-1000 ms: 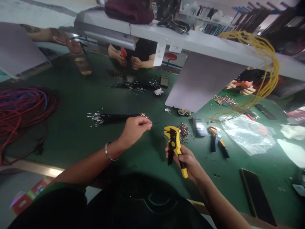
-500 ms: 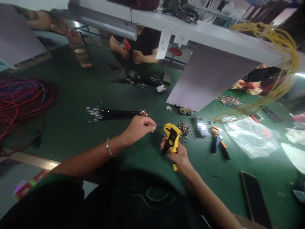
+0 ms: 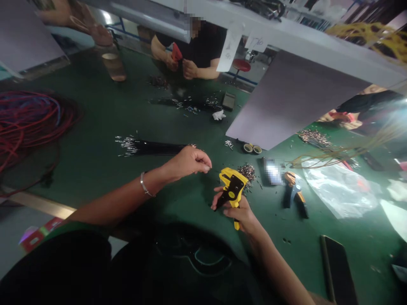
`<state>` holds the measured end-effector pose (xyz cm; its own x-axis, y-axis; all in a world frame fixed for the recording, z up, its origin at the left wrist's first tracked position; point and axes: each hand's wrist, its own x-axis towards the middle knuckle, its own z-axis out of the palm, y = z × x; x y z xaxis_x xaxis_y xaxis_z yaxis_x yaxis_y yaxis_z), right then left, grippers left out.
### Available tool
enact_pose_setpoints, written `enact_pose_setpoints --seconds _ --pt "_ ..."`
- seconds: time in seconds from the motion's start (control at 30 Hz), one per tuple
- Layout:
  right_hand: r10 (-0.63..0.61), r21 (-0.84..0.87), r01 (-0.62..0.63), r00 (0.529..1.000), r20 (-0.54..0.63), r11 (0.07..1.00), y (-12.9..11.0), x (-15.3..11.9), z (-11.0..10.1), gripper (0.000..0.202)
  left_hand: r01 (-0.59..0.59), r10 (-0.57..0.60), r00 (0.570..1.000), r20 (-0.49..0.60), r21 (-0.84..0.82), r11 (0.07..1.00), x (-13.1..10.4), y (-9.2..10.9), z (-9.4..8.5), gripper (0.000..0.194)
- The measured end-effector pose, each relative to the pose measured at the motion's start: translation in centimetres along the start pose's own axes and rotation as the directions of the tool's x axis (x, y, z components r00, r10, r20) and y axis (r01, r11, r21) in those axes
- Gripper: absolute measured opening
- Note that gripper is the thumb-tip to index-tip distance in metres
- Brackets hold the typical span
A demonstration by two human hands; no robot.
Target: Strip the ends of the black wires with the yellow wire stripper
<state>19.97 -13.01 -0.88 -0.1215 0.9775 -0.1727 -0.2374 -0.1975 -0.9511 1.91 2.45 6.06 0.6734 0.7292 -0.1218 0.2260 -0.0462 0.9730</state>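
Observation:
My left hand (image 3: 193, 162) is pinched closed just left of the yellow tool's jaws. A thin dark wire seems to run between its fingertips and the tool, though its outline is faint. My right hand (image 3: 233, 207) is wrapped round the handles of a yellow and black wire stripper (image 3: 234, 186). Behind my left hand lies a bundle of black wires (image 3: 155, 148) with shiny ends at the left. A pile of small metal terminals (image 3: 247, 172) sits right behind the stripper's head.
Red and blue cable coils (image 3: 28, 123) lie at the left. Tape rolls (image 3: 252, 148), a second stripper (image 3: 295, 190), a clear plastic bag (image 3: 340, 186) and a phone (image 3: 339, 269) are at the right. Across the table a person's hands hold a red tool (image 3: 177, 52).
The stripper has tilted slightly in my right hand, and its handles look a little more spread. The view has shifted slightly. My left hand stays pinched.

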Motion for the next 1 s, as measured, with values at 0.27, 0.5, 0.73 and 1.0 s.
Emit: enact_pose_setpoints --seconds 0.27,0.5,0.73,1.0 --pt "-0.016 0.109 0.006 0.996 0.087 0.994 0.4 0.1 0.6 0.054 0.031 -0.029 0.998 0.047 -0.029 0.999 -0.1 -0.5 0.5 0.010" --pt "-0.031 0.145 0.017 0.995 0.093 0.989 0.8 0.1 0.8 0.053 0.048 -0.048 0.998 0.040 0.004 0.999 -0.5 -0.5 0.8 0.011" --pt "-0.007 0.171 -0.015 0.992 0.126 0.985 1.2 0.0 0.6 0.052 0.052 -0.053 0.996 0.065 0.005 0.999 -0.5 -0.5 0.9 0.010" --pt "0.012 0.284 -0.078 0.973 0.229 0.956 0.9 0.1 0.5 0.053 0.053 -0.044 0.994 0.101 -0.088 0.995 -0.2 -1.5 0.8 0.009"
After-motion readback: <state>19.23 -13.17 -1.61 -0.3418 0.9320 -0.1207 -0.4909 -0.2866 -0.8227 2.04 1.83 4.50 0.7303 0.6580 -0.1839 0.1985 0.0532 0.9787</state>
